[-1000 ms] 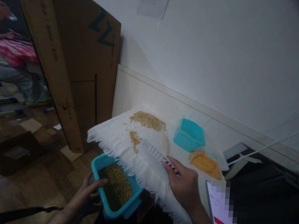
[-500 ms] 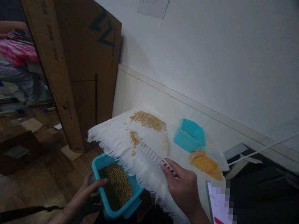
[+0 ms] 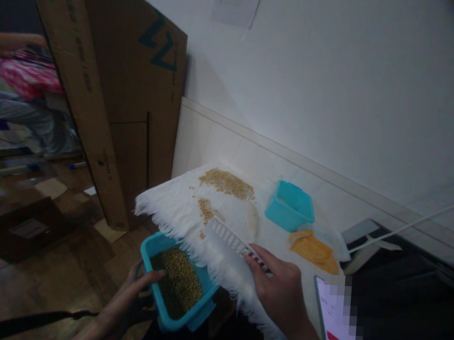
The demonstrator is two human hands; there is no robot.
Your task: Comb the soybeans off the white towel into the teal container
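Note:
My left hand (image 3: 130, 298) grips the rim of a teal plastic container (image 3: 176, 285) full of brownish beans, held just below the fringed near edge of a white cloth (image 3: 178, 203). My right hand (image 3: 276, 290) holds a white slotted plastic scraper (image 3: 232, 240), its blade lying on the cloth near the edge. A small streak of beans (image 3: 205, 210) lies just beyond the blade. A larger pile of beans (image 3: 226, 183) sits farther back on the cloth.
A second teal container (image 3: 290, 205) stands on the table at the back, with a yellow piece (image 3: 312, 248) beside it. A phone (image 3: 336, 322) lies near my right forearm. Large cardboard sheets (image 3: 111, 94) lean at the left. Another person's arm (image 3: 14, 44) shows at far left.
My right hand has drawn the scraper a little nearer the cloth's edge, trailing the small streak of beans. The left hand and its container have stayed put.

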